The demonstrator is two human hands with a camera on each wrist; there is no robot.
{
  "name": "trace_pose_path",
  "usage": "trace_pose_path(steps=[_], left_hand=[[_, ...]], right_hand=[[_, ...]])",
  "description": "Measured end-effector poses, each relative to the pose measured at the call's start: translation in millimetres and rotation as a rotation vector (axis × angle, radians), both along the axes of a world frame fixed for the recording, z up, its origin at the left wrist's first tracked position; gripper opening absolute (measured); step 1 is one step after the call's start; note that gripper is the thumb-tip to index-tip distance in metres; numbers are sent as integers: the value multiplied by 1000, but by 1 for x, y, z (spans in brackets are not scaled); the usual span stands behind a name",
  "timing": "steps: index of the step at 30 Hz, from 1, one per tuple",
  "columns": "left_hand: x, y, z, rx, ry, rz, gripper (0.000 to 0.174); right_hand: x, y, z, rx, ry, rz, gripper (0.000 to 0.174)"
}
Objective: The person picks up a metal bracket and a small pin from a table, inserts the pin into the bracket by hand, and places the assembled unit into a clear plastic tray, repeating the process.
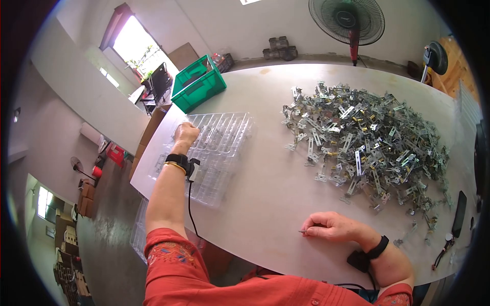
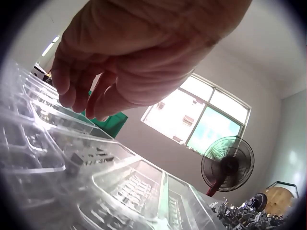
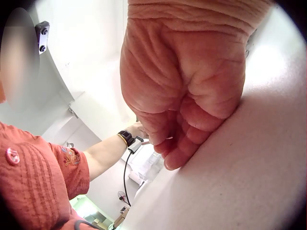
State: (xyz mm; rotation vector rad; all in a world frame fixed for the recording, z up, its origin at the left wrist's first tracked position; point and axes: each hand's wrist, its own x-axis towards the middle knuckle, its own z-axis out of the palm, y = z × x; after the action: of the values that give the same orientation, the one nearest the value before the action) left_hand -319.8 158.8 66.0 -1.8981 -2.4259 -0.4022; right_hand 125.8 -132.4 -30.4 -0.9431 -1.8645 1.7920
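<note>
The left hand (image 1: 187, 133) is over the far left part of a clear plastic tray (image 1: 239, 133) with long compartments. In the left wrist view its fingers curve down above the tray (image 2: 139, 160); whether they hold a part is hidden. Small metal parts lie in several compartments. The right hand (image 1: 332, 227) rests on the table near its front edge, thumb and forefinger pinching a small metal piece (image 1: 302, 231). In the right wrist view the right hand (image 3: 182, 91) has its fingers curled against the tabletop, the piece mostly hidden.
A large heap of metal parts (image 1: 362, 137) covers the table's right side. A green crate (image 1: 199, 84) stands at the back left. More clear trays (image 1: 204, 183) lie nearer the left edge. A black tool (image 1: 459, 213) lies at the right; a fan (image 1: 347, 20) stands behind the table (image 1: 265, 204).
</note>
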Motion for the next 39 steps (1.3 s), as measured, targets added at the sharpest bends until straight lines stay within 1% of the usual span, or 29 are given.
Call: trace_pose_path(steps=[2,5,10,15,18,21,22,23,24,26,27,29,30,31,33,34,35,36,38,39], left_hand=[[-15,0,5,16,-6,25,23],[-41,-2,9,80,-17,-33,21],[-62,-10,13,69,-92,-38,21],[-62,-15,13,38,-132,-10,21],[-59,-16,15,53,-91,-31,22],[-47,-18,21,104,-76,-76,23],[-41,-19,23,127,-109,-126,24],[-29,-20,24,143,-146,-184,25],[-16,-22,24,197,-90,-274,24],[17,-29,30,143,-260,-386,22],[41,-38,36,132,-276,-434,22],[89,-59,48,104,-335,-550,23],[110,-69,51,97,-337,-561,23],[132,-79,53,53,-350,-643,22],[172,-102,55,4,-385,-777,22],[192,-116,55,-6,-407,-833,22],[214,-134,62,-76,-409,-845,24],[231,-147,57,-102,-419,-873,24],[259,-172,47,-152,-582,-1045,24],[271,-185,44,-203,-591,-1098,24]], right_hand=[[0,0,1,0,8,-2,23],[0,-1,3,-23,13,-11,24],[-1,-1,5,-34,8,-22,23],[-1,-1,10,-43,1,-25,23],[-1,-1,7,-50,37,-34,24],[-1,-3,13,-77,-19,-44,23],[-1,-2,11,-87,-23,-59,23],[-2,0,5,-56,-4,-34,23],[0,-1,-1,-31,11,-15,23],[0,-2,0,-34,11,-39,23],[0,-2,1,-7,25,-22,22],[0,-3,-1,-38,43,-31,22],[-1,-4,-2,-64,70,-23,22],[-2,-4,-3,-71,70,-36,22],[-1,-4,-6,17,74,-9,21],[-1,-3,-8,3,73,-30,21],[-1,-1,-11,85,71,-5,21],[-1,-2,-13,165,66,15,21],[-1,-5,-11,159,82,-20,19],[0,-6,-10,208,84,25,18]])
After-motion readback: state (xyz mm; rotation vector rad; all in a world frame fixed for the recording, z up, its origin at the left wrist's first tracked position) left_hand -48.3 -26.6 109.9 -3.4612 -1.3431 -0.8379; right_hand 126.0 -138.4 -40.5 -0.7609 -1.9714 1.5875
